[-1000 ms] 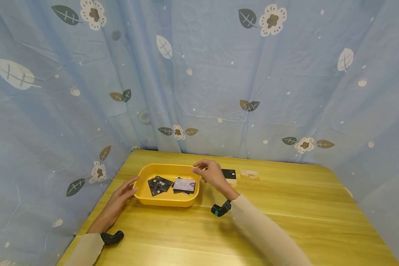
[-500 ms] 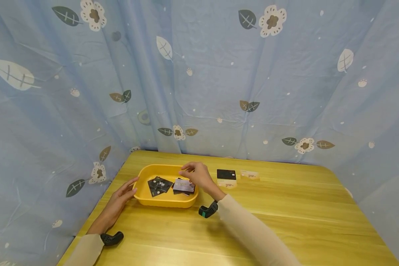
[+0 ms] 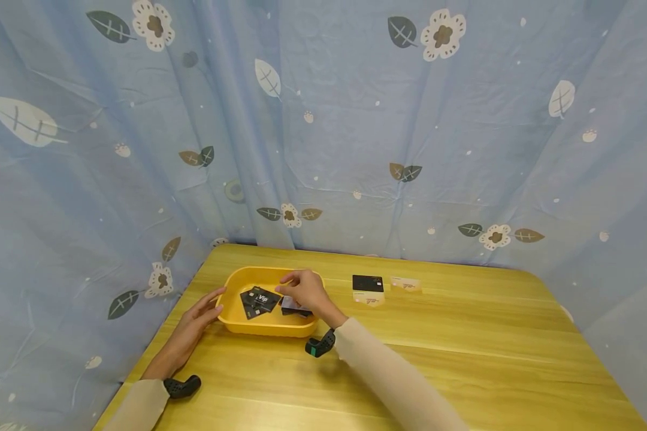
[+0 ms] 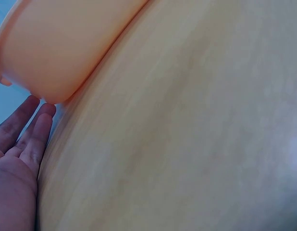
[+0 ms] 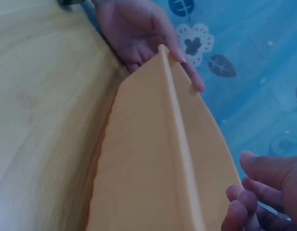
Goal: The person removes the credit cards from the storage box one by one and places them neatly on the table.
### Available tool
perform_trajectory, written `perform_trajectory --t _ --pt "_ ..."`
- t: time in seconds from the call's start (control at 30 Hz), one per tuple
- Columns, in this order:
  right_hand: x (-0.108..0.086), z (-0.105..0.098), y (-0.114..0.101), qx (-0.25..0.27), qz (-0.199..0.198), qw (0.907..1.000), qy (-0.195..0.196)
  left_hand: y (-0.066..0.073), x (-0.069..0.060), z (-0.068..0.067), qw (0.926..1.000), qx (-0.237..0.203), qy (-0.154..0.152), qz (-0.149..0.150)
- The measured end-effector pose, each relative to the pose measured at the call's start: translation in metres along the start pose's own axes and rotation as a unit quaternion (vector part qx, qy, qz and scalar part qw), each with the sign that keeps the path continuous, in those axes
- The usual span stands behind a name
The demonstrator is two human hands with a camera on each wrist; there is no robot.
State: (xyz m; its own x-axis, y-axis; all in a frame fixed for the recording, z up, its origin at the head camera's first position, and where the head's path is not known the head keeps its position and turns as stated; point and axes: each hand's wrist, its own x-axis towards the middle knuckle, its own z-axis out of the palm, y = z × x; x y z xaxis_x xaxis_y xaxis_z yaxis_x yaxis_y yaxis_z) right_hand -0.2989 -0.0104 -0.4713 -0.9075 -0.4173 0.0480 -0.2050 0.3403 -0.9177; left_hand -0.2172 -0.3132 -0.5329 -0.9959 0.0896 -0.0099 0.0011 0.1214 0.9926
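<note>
A yellow plastic basket (image 3: 269,330) stands at the left of the table. My left hand (image 3: 193,321) touches its left end with fairly straight fingers, their tips at the rim and outer wall. Inside the basket lie black VIP cards (image 3: 260,301), fanned at the left. To their right is a small pile of cards (image 3: 290,304) with a pale silvery one on top, partly covered by my right hand (image 3: 307,291). That hand reaches over the basket's right side with loosely bent fingers. Nothing shows between them in the right wrist view; whether they touch the pile is hidden.
Right of the basket, a black card (image 3: 367,283) lies above a cream-gold card (image 3: 368,298) on the wooden table (image 3: 463,335). Another gold card (image 3: 405,284) lies beside them. A blue patterned curtain (image 3: 350,137) hangs behind the table.
My right hand has moved left from the basket's right rim to over the card pile, uncovering the black and gold cards on the table. My left hand has stayed in place.
</note>
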Motion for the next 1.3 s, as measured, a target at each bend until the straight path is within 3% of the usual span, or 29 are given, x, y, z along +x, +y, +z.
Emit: perform_trajectory --t 0.4,0.9,1.3 --pt "0.004 0.023 0.006 -0.047 0.019 0.9987 0.004 -0.001 0.001 0.0 1.0 0.002 0.002 0.0" --pt "0.016 0.035 0.013 -0.097 0.031 0.9948 0.006 -0.001 0.002 0.0 1.0 -0.003 0.003 -0.002" --pt "0.021 0.045 0.014 -0.169 0.037 0.9847 0.019 -0.002 0.002 0.0 0.9999 -0.008 0.008 -0.007"
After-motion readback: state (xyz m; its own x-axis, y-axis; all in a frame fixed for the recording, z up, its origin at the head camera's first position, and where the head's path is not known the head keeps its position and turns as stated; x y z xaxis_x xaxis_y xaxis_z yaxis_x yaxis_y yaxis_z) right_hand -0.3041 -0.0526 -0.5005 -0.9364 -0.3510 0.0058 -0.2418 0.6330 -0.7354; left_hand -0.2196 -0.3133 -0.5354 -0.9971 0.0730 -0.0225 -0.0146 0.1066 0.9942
